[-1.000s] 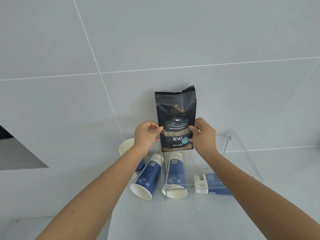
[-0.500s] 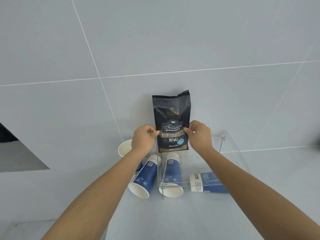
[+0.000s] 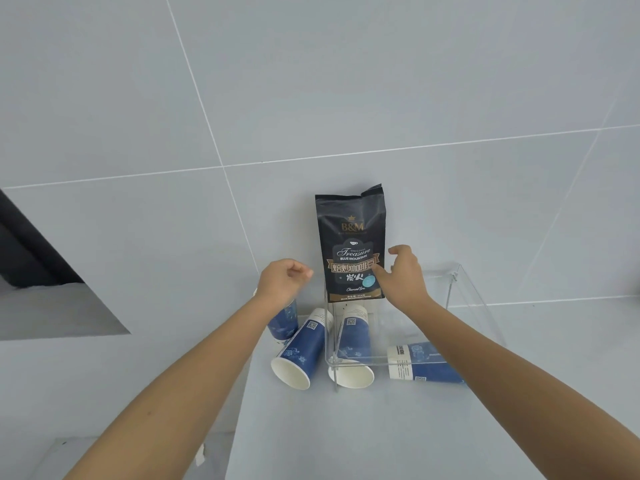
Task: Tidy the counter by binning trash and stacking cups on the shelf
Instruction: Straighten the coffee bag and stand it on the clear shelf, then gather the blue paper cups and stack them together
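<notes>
A black coffee bag [image 3: 349, 244] stands upright on a clear acrylic shelf [image 3: 460, 282] against the wall. The left hand [image 3: 282, 282], fingers loosely curled, hovers beside it; the right hand [image 3: 401, 275], fingers spread, touches its front. Four empty blue paper cups [image 3: 301, 351] lie tipped on the counter [image 3: 381, 431], some under the shelf.

The pale worktop [image 3: 398, 438] carried a clear acrylic shelf [image 3: 478, 306], with a coffee bag [image 3: 349, 216] upright on it, and four blue paper cups [image 3: 301, 351].

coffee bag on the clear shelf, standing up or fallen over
Standing up. The coffee bag stands upright on the clear shelf, label readable, against the wall; neither hand grips it.
</notes>
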